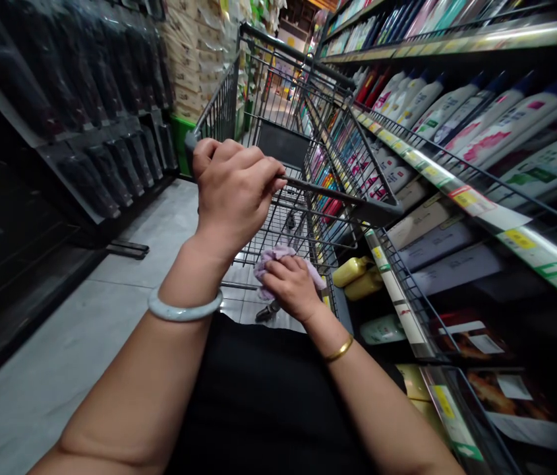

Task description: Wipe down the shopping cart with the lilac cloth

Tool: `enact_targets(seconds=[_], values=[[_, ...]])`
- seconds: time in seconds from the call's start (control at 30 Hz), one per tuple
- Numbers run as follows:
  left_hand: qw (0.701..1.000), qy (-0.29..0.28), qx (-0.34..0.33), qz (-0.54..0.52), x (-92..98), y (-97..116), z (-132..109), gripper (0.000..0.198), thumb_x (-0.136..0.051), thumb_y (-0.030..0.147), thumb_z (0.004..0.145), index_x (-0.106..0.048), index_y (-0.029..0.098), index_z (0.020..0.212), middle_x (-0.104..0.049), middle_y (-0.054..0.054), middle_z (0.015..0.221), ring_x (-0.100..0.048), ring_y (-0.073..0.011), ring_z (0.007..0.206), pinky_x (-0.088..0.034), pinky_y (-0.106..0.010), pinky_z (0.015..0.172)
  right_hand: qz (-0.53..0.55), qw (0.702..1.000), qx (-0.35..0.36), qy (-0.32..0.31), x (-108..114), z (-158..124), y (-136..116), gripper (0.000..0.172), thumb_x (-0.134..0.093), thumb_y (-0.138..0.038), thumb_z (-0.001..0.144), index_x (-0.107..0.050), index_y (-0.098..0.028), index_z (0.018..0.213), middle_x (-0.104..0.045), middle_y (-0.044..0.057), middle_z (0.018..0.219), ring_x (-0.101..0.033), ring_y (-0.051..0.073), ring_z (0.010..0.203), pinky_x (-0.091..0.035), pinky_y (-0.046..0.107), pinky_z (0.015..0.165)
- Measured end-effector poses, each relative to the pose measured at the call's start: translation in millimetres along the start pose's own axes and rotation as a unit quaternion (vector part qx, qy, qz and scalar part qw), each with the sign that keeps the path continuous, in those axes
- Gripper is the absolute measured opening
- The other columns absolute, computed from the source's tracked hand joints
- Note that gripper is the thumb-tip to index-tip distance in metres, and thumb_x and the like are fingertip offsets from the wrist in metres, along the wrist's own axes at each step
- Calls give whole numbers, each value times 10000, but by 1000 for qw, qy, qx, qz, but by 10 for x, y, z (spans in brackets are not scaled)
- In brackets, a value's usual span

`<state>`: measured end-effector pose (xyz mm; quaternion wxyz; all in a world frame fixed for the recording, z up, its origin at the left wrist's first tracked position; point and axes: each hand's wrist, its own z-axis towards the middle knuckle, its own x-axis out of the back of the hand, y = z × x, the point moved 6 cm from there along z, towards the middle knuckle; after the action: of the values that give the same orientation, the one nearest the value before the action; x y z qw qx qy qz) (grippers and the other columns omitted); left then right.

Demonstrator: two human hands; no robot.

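A dark metal shopping cart stands in front of me with its wire basket tilted in view. My left hand wraps round the left part of the cart's handle; a pale bangle sits on that wrist. Lower down and closer to my body, my right hand is closed on a crumpled light purple cloth. The cloth is bunched under its fingers, near the cart's lower rear wires. That wrist wears a gold bangle. The fingertips of my right hand are partly hidden.
Shelves of white bottles run close along the cart's right side, with price rails at their edges. Yellow bottles sit low down. Dark items in clear plastic hang on a rack at left. Grey tiled floor lies between.
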<state>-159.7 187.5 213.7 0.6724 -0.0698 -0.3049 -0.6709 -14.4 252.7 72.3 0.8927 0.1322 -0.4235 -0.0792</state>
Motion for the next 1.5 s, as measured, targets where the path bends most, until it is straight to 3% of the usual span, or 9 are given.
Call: enact_targets(seconds=[0.17,0.37,0.47,0.63,0.87,1.07,1.23,1.4,1.5], values=[[1000,1,-2,12,-31,-38,11,328,-449,541,994,-679,307,985,-675,-8,980,-513,-275,1120,-262,-632,1095,4,991,-107,77,341,-1,343,180,-642,-417,959,-740,-266,953,-743,30,1106,-552,215,1053,-383,381,942],[1000,4,0,17,19,11,-17,274,-444,483,996,-681,348,985,-692,-27,1004,-536,-303,1155,-300,-632,1071,21,995,-35,-94,120,26,109,89,-646,-267,962,-733,-278,983,-747,-2,1117,-558,196,1071,-345,359,864],[1000,2,3,24,29,23,-23,266,-451,476,999,-682,344,998,-693,-23,1016,-544,-292,1153,-303,-618,1082,4,999,-33,-3,287,124,95,101,-653,-301,963,-738,-291,1018,-742,1,1124,-550,202,1069,-364,364,904],[999,20,-6,37,7,86,-20,234,-483,453,995,-687,340,976,-707,-22,978,-572,-291,1082,-334,-603,1047,-8,947,-202,249,676,212,389,151,-650,-388,955,-752,-278,946,-692,54,1093,-535,232,1093,-407,396,984],[997,34,-43,61,-22,179,-58,216,-487,399,1004,-698,375,1046,-742,12,1006,-614,-260,1057,-386,-560,1031,-31,973,-70,217,540,588,142,102,-655,-223,939,-720,-286,892,-712,15,1107,-547,203,1069,-414,366,948],[996,70,-34,47,138,94,-82,228,-522,349,991,-706,370,1124,-718,-3,1205,-605,-247,1174,-359,-547,1147,27,890,-252,378,942,641,490,80,-684,-325,924,-711,-253,900,-625,70,1090,-575,251,1096,-488,448,973],[995,87,-3,55,210,-51,-66,200,-561,427,975,-720,305,974,-736,-21,1010,-607,-269,1113,-220,-594,1243,-4,952,-126,278,812,903,161,88,-677,-222,928,-719,-283,976,-696,32,1086,-585,228,1104,-476,407,981],[996,78,-1,53,176,-33,-79,257,-509,423,999,-717,279,957,-711,-26,915,-602,-252,1017,-319,-544,1187,17,896,-228,381,980,912,316,38,-704,-262,910,-716,-250,944,-644,76,1096,-580,249,1119,-487,440,980],[996,76,-5,54,172,-21,-93,263,-474,393,1015,-712,287,982,-713,-23,936,-599,-247,1032,-323,-526,1176,10,912,-225,344,855,981,236,106,-618,-242,948,-717,-258,978,-654,87,1108,-578,255,1125,-475,442,989]])
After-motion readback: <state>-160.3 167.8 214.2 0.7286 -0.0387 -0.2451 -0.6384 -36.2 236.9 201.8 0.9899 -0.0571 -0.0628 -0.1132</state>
